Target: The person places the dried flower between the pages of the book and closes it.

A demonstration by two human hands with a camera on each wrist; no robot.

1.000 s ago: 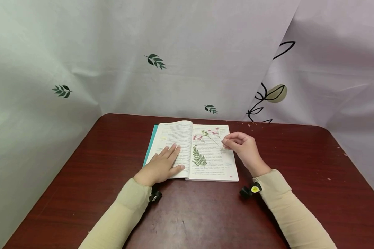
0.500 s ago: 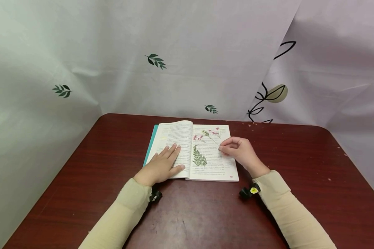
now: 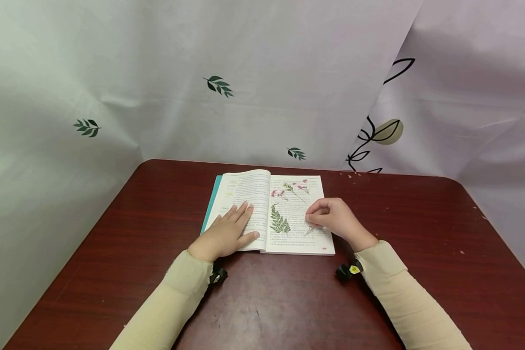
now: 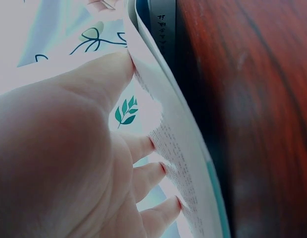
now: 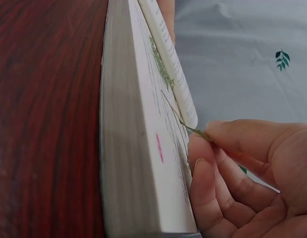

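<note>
An open book (image 3: pixel 295 245) lies on the table, its right page bearing pressed plants. My left hand (image 3: pixel 225 233) rests flat on the left page with fingers spread; the left wrist view shows its thumb and fingertips against the paper. Over the lower right page, my right hand (image 3: pixel 338 218) pinches a thin green plant stem (image 5: pixel 194 130) between thumb and forefinger. A green fern-like leaf (image 3: pixel 280 221) lies left of that hand, near the fold. Above are small pink flowers (image 3: pixel 280 194) and a long-stemmed sprig (image 3: pixel 290 188). Several more pink blossoms (image 3: pixel 305 184) sit at the upper right.
The dark red wooden table (image 3: pixel 262 301) extends around the book. Behind it hangs a pale curtain (image 3: pixel 262 97) with printed leaves. Tiny pale bits (image 3: pixel 350 176) lie near the table's back edge. A dark strap with a yellow tag (image 3: pixel 354 269) is on the right wrist.
My right hand has moved down the right page, toward me, and slightly left with the thin stem, away from the long-stemmed sprig. My left hand has stayed in place.
</note>
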